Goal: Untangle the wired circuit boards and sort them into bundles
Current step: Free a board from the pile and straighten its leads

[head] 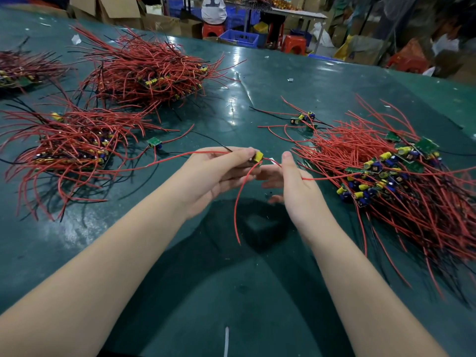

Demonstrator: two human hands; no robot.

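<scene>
left hand (219, 171) pinches a board (257, 157); right hand (291, 181), fingers loose, should draw its wire (334, 178) gently from the pile (401, 181).

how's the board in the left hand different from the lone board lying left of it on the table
The held board is pinched in the left hand above the table; the lone board lies on it untouched. The held one shows a yellow part, the lone one its green face. Both trail red wires.

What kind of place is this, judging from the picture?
Probably an electronics assembly workshop: heaps of red-wired circuit boards lie on a large green worktable, with cardboard boxes and plastic stools behind.
</scene>
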